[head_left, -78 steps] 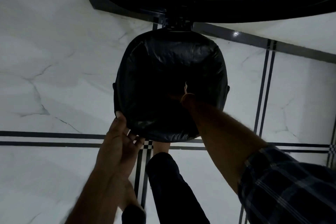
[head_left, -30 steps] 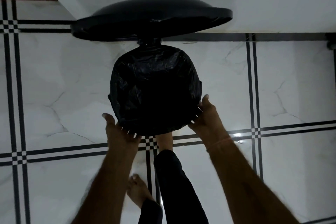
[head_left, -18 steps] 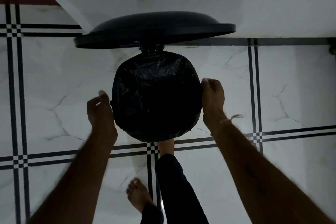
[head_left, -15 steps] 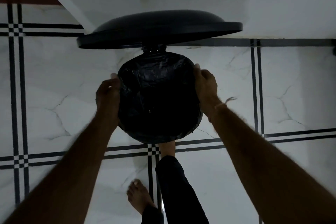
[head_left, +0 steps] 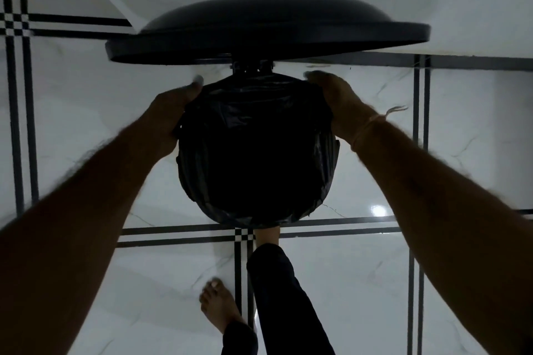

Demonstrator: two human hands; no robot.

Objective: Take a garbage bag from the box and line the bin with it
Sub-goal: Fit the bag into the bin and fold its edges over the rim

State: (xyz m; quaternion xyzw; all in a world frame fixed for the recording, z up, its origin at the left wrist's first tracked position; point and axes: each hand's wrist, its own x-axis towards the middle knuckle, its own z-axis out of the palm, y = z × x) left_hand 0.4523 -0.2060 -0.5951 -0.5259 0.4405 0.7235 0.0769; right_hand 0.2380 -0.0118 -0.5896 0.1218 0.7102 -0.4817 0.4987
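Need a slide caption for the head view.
Both hands, left and right, press the black garbage bag around the bin rim, lid raised.

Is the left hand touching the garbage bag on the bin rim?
Touching. Head view: left hand is pressed against the garbage bag at the rim's left side, no gap showing.

we look straight down on a round bin (head_left: 256, 204) standing on the marble floor (head_left: 86, 112), its mouth covered by a black garbage bag (head_left: 253, 135) folded over the rim. our left hand (head_left: 170, 112) presses against the bag at the bin's left side and our right hand (head_left: 337, 104) at its right, both near the far rim. the lid (head_left: 268, 29) stands raised behind. one bare foot (head_left: 219, 305) rests on the floor; the other leg (head_left: 277, 282) reaches to the bin's near base.
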